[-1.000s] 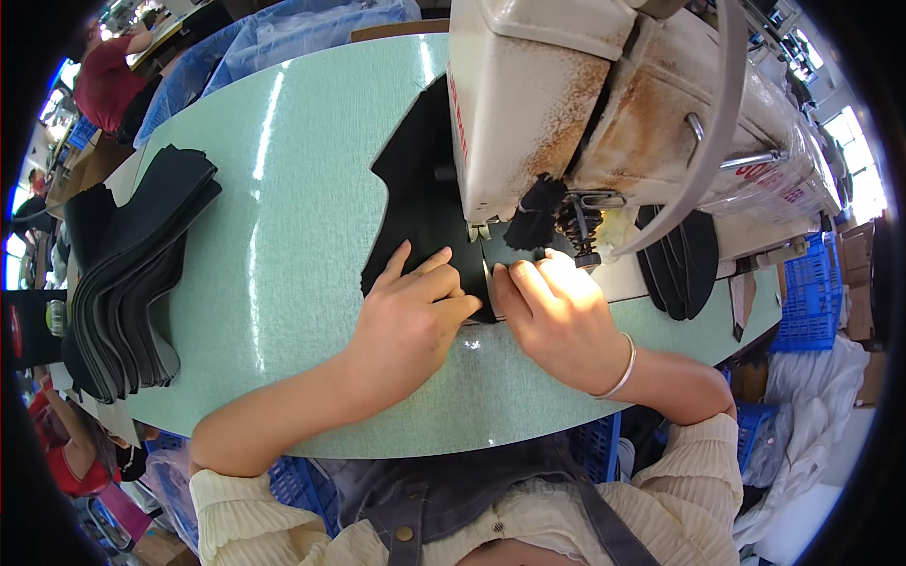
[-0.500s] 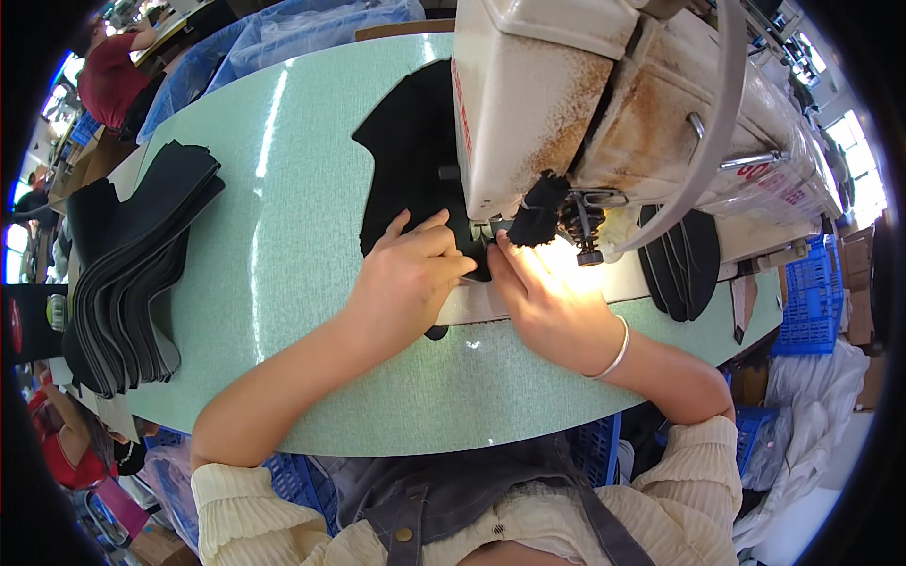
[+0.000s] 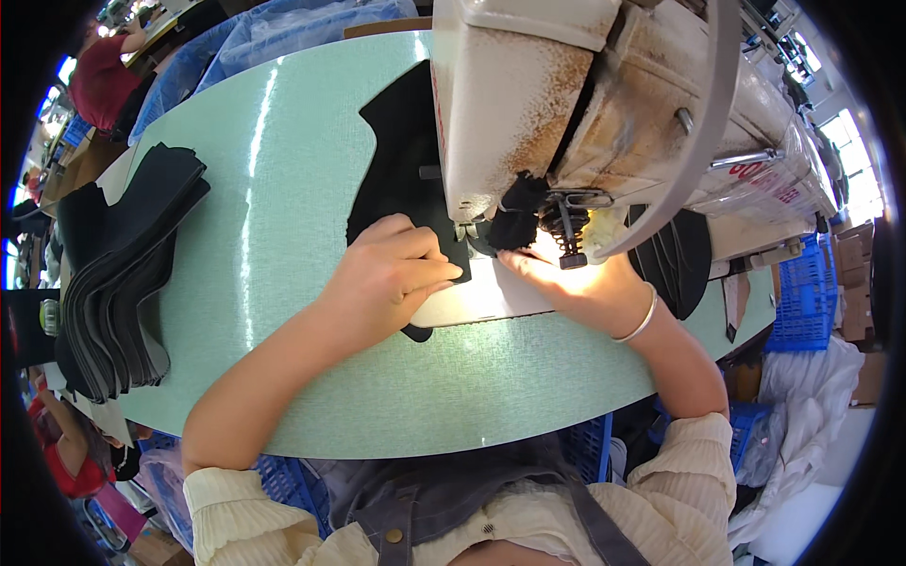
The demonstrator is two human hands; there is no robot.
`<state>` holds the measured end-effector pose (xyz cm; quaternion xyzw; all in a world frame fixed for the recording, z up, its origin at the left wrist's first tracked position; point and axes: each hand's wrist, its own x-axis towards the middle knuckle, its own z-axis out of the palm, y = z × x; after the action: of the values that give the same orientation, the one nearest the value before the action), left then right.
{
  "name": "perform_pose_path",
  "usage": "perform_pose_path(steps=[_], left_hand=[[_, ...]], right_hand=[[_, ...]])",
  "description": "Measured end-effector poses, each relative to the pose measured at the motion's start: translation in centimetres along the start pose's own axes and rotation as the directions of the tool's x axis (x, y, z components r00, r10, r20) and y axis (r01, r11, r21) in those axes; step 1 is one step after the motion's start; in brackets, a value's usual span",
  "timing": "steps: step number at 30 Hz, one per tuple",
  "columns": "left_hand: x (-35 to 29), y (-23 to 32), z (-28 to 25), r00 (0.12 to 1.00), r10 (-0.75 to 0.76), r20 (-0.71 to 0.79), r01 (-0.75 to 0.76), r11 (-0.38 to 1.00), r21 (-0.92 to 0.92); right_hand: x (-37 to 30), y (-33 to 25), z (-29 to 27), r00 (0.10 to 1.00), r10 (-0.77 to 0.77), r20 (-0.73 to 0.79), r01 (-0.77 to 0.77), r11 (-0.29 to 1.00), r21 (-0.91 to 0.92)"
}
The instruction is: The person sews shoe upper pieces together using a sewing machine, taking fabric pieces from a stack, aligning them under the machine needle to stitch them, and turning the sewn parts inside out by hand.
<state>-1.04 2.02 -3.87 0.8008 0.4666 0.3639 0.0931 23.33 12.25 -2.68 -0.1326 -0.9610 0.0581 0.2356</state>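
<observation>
The main black piece (image 3: 401,141) lay on the left side of the sewing machine (image 3: 519,104), running from far beyond the left hand (image 3: 389,274) back to the fingers, its near right corner close to the presser foot (image 3: 465,229). The left hand rested over the piece's near part, fingers curled and drawn narrow beside the thumb; whether they pinched the material or only pressed it could not be told. The right hand (image 3: 590,283) lay right of the piece, fairly flat, its fingertips reaching left to a dark edge beside the foot; glare hid whether they gripped anything. Between the hands, the pale machine bed (image 3: 491,294) showed bare. Far to the left, a stack of black pieces (image 3: 118,274) lay on the green table (image 3: 302,189); smaller black pieces (image 3: 681,259) lay right of the right hand.
</observation>
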Motion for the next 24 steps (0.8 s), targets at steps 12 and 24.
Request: perform_pose_path(steps=[12,24], left_hand=[[0.3,-0.5,-0.1,1.000,-0.016,-0.010,0.016,1.000,0.024],[0.2,-0.7,-0.2,0.999,-0.047,0.018,0.046,0.998,0.043]], right_hand=[[0.1,-2.6,-1.3,0.988,-0.080,0.133,0.140,0.835,-0.532],[-0.3,-1.7,-1.6,0.955,-0.187,0.229,0.251,0.922,-0.296]])
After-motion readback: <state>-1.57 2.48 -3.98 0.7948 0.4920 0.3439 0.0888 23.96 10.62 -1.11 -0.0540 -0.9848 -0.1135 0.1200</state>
